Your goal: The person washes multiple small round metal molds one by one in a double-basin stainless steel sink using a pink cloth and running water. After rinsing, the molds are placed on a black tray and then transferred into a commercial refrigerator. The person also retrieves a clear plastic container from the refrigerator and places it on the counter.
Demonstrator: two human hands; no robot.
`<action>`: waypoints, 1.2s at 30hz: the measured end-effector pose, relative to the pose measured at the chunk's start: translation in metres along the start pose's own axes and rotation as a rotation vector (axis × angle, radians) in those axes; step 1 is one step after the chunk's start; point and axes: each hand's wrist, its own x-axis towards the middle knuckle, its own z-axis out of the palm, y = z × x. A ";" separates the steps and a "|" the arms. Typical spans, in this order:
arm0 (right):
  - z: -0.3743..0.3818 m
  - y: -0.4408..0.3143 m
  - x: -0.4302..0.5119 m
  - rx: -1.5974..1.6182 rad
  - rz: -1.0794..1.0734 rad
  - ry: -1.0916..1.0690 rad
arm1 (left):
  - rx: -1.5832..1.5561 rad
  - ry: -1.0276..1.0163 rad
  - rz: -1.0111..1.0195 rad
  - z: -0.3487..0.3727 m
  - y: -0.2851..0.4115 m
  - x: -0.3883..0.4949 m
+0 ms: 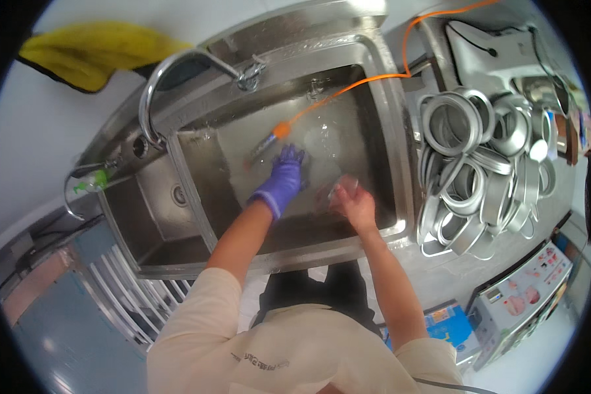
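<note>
My left hand (281,180), in a purple rubber glove, reaches into the water in the large stainless steel sink basin (197,167). Its fingertips are partly under the surface, and whether they hold anything is hard to make out. Bare and wet, my right hand (360,207) pinches a small clear plastic piece (349,182) near the basin's right side; its exact kind is unclear. Beyond my left hand, a rod with an orange head (281,130), which looks like an immersion heater, lies slanted in the water. Pale round shapes (322,140) show in the water.
An orange cord (359,83) crosses the basin's far right rim. A curved chrome faucet (150,93) arches over the divider by a smaller basin (162,207). Many round metal cake pans (465,187) are piled at right. A yellow cloth (98,54) hangs at the back left.
</note>
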 end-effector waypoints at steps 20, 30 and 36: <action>0.043 0.022 0.017 -0.514 -0.006 -0.209 | -0.372 -0.684 -0.139 -0.058 0.001 -0.086; 0.056 0.028 0.026 -0.376 -0.088 -0.250 | -0.032 -0.526 -0.052 -0.020 0.012 0.009; 0.056 0.023 0.023 -0.169 0.126 -0.218 | 0.169 -0.369 0.145 -0.061 0.029 0.000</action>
